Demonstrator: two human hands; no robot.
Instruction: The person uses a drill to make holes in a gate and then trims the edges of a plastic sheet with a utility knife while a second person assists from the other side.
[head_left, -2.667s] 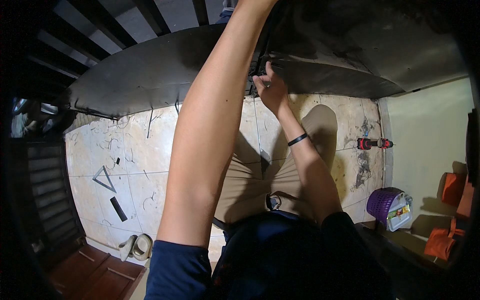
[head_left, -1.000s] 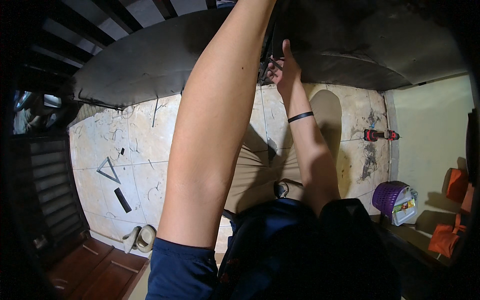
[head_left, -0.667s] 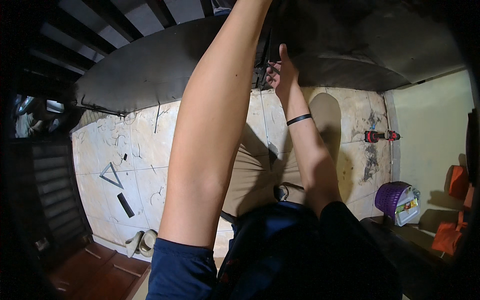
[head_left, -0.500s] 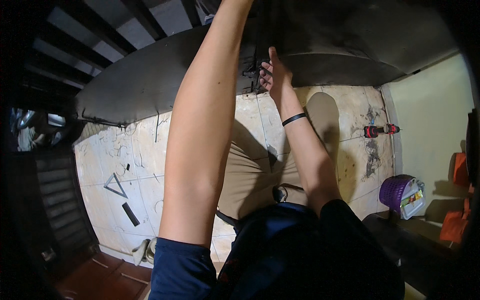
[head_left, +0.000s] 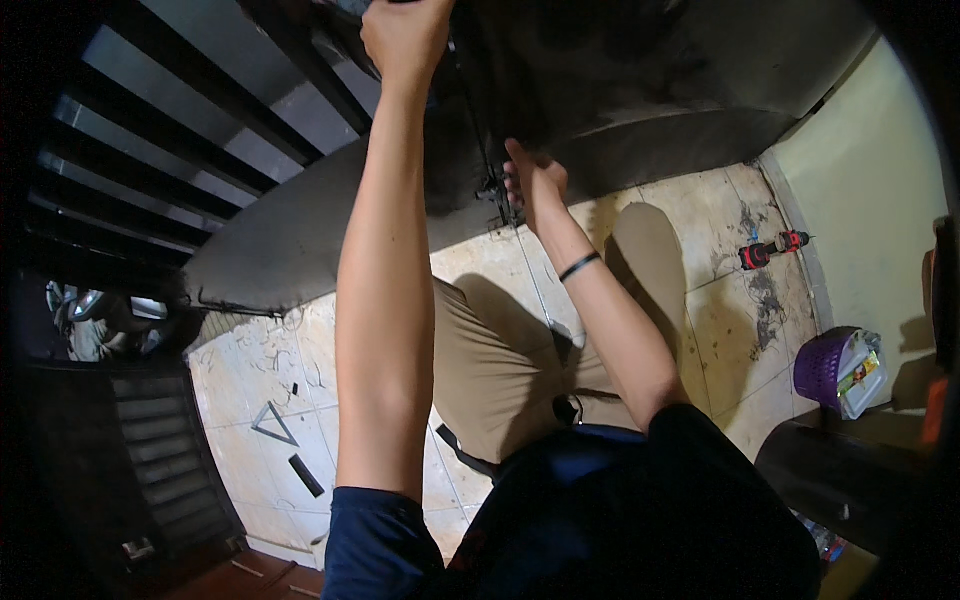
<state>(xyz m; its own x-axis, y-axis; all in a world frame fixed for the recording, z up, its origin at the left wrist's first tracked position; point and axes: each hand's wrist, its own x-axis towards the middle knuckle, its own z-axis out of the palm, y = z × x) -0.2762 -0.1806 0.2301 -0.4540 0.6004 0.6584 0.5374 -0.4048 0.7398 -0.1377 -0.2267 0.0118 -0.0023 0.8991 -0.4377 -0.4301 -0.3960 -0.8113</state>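
Note:
A black metal gate [head_left: 300,235] with slanted bars along its upper part stands before me. My left hand [head_left: 405,40] is raised to the top of the picture, its fingers curled closed by the gate's upper part. What they grip is cut off by the picture's edge. Lower down, my right hand [head_left: 538,188] is beside the dark latch [head_left: 490,188] at the gate's vertical seam. Its thumb points up, apart from the loosely bent fingers, and nothing shows in the palm. A black band circles the right wrist.
On the tiled floor [head_left: 270,365] at left lie a triangular metal square [head_left: 273,425] and a dark flat bar [head_left: 306,476]. A red and black cordless drill [head_left: 772,250] lies at right by the pale wall [head_left: 850,190]. Behind it stands a purple basket [head_left: 817,370].
My left hand has come down into view from beyond the upper edge. The right hand has shifted slightly down and left, staying beside the latch. The whole view has tilted a little.

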